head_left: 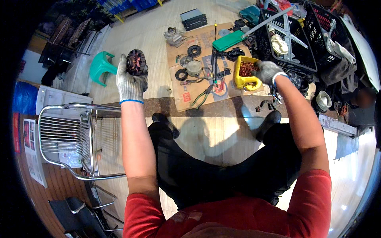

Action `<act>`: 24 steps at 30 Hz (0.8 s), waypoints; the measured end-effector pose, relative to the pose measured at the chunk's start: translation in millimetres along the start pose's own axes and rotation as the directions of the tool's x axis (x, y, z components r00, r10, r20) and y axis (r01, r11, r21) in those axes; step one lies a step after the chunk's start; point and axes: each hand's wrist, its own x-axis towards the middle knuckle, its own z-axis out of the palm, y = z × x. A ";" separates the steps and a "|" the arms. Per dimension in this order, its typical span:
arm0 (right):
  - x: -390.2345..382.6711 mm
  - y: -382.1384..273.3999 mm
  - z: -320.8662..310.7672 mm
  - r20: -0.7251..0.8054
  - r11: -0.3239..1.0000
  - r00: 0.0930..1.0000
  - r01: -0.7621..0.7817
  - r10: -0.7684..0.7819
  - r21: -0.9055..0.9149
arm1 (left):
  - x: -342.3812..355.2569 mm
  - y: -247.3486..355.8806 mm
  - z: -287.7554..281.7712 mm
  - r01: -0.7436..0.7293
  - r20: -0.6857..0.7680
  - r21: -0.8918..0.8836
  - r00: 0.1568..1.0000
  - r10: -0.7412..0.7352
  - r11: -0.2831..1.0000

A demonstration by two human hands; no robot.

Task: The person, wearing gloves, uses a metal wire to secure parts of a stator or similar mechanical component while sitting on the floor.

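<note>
My left hand (132, 81), in a pale knit glove with a blue cuff, is raised at the left. It is closed around a round, dark motor core with copper windings (137, 63). A cut-open yellow jug (239, 75) with a handle stands at the right of the cardboard, with reddish copper wire scraps (247, 69) inside it. Over the jug's right edge is my gloved right hand (271, 72), its fingers curled. Whatever those fingers hold is hidden.
Motor housings (194, 68), black rings (194, 50) and green-handled pliers (203, 98) lie on flattened cardboard (186, 97). Beyond the jug are a green-ended tool (229, 41) and a black crate (305, 63). At the left stand a green stool (101, 65) and a metal chair (89, 139).
</note>
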 end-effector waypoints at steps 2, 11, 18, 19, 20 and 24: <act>3.4 -9.4 -12.5 -0.223 0.999 0.974 0.036 -0.033 0.009 | -6.1 -10.5 8.2 0.011 -0.046 -0.011 0.999 -0.011 1.000; -25.0 -145.4 -31.3 -0.464 0.816 0.818 0.501 -0.339 0.287 | -24.8 -57.1 17.0 0.118 0.307 0.193 0.936 -0.174 0.974; -15.4 -159.7 -4.9 -0.430 0.671 0.700 0.699 -0.570 0.247 | -42.2 -85.4 39.0 -0.113 0.353 0.298 0.936 0.001 0.948; -7.8 -156.2 7.2 -0.475 0.642 0.617 0.755 -0.627 0.134 | -41.7 -85.0 42.0 -0.141 0.353 0.334 0.936 0.015 0.932; -7.8 -158.6 11.2 -0.552 0.633 0.554 0.772 -0.623 0.060 | -42.0 -82.8 42.4 -0.168 0.347 0.370 0.937 0.032 0.914; -14.1 -155.7 11.6 -0.520 0.625 0.507 0.778 -0.687 -0.067 | -40.7 -73.9 40.0 -0.282 0.353 0.462 0.928 0.117 0.841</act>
